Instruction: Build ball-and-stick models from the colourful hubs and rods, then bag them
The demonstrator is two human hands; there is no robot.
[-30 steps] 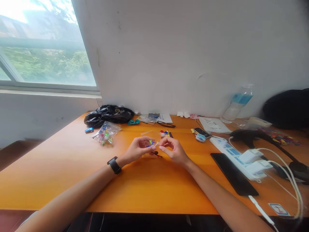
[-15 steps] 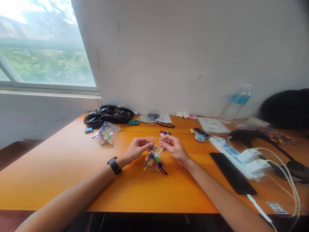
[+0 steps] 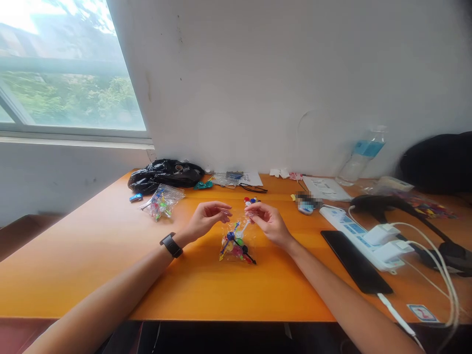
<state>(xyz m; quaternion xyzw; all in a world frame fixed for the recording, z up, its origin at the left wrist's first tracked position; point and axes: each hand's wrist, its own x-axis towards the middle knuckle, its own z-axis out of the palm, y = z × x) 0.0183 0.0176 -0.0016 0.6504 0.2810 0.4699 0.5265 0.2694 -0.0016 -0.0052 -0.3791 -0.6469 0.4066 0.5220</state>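
A clear plastic bag (image 3: 236, 246) of colourful plastic pieces, among them blue, green, yellow, red and black ones, rests on the wooden table in front of me. My right hand (image 3: 270, 223) is at its upper right corner, thumb and fingers pinched on the film beside a white stick-like piece (image 3: 243, 228). Up at the bag's left top is my left hand (image 3: 208, 219), with a dark watch (image 3: 172, 245) on the wrist. Its thumb and fingers are apart and hold nothing I can see. Beyond my right fingers lie a few red, blue and white pieces (image 3: 252, 200).
Another bag of colourful pieces (image 3: 161, 202) lies at the left near a black plastic bag (image 3: 162, 176). On the right are a white power strip (image 3: 354, 236) with chargers and cables, a black phone (image 3: 354, 263) and a tilted plastic bottle (image 3: 357, 160).
My left hand has moved slightly left and up, away from the bag, and its fingers have parted. The right hand stays at the bag's top corner.
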